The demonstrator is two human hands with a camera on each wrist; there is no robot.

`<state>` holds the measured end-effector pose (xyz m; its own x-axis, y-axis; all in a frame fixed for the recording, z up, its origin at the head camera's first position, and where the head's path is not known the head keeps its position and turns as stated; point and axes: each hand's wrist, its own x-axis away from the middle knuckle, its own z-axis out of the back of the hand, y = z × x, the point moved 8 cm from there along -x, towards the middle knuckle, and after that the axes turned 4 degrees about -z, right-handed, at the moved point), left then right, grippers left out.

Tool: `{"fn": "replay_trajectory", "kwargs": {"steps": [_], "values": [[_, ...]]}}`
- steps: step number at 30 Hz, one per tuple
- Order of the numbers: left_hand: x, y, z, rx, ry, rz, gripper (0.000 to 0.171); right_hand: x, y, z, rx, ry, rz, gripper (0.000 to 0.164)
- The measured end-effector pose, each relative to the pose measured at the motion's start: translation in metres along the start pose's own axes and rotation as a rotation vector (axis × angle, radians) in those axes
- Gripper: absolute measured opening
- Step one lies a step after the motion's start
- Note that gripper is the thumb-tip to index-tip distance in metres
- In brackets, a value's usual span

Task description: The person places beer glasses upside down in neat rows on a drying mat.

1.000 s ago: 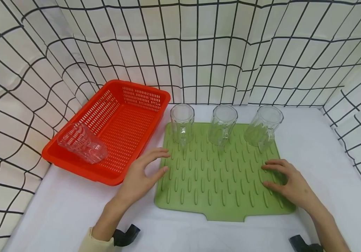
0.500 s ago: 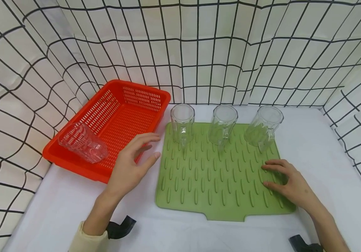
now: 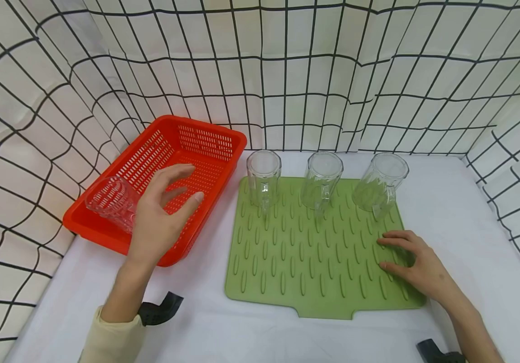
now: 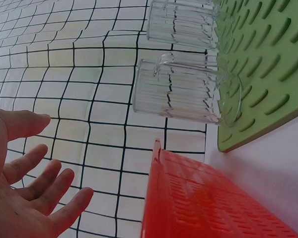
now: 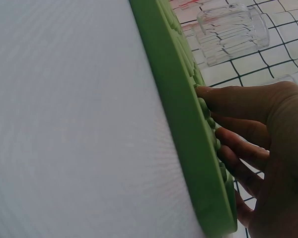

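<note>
My left hand (image 3: 157,217) hovers over the red basket (image 3: 212,132), fingers spread and holding nothing. Just left of it a clear glass mug (image 3: 112,201) lies tilted inside the basket, partly hidden by the hand. My right hand (image 3: 416,262) rests with its fingertips on the right side of the green ribbed mat (image 3: 305,262); the right wrist view shows the fingers (image 5: 238,99) touching the ribs. Along the mat's back edge stand three upright glass mugs: a left mug (image 3: 263,179), a middle mug (image 3: 322,179) and a right mug (image 3: 380,181), handles toward me.
A white cloth (image 3: 260,338) covers the table. Behind and at both sides rises a white wall with a black grid (image 3: 282,75). The basket's raised rim stands left of the mat, close to the left mug.
My left hand has moved left and away from me, from the mat's left edge to over the basket. The right hand and the mugs have stayed put.
</note>
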<state>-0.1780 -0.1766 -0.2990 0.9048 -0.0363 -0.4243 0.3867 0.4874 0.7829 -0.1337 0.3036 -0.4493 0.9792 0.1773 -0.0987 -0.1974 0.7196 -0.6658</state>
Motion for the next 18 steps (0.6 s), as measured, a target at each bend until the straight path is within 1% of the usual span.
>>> {"fn": "replay_trajectory", "kwargs": {"steps": [6, 12, 18], "values": [[-0.009, -0.005, 0.024, -0.052, 0.090, 0.025, 0.053, 0.000, -0.001, 0.000, 0.004, 0.005, 0.008, 0.051], [-0.015, -0.014, 0.042, -0.105, 0.137, 0.106, 0.056, 0.000, -0.001, 0.000, 0.006, 0.009, 0.010, 0.050], [-0.018, -0.030, 0.062, -0.152, 0.181, 0.180, 0.057, 0.000, -0.002, -0.001, 0.011, 0.008, 0.010, 0.050]]}}
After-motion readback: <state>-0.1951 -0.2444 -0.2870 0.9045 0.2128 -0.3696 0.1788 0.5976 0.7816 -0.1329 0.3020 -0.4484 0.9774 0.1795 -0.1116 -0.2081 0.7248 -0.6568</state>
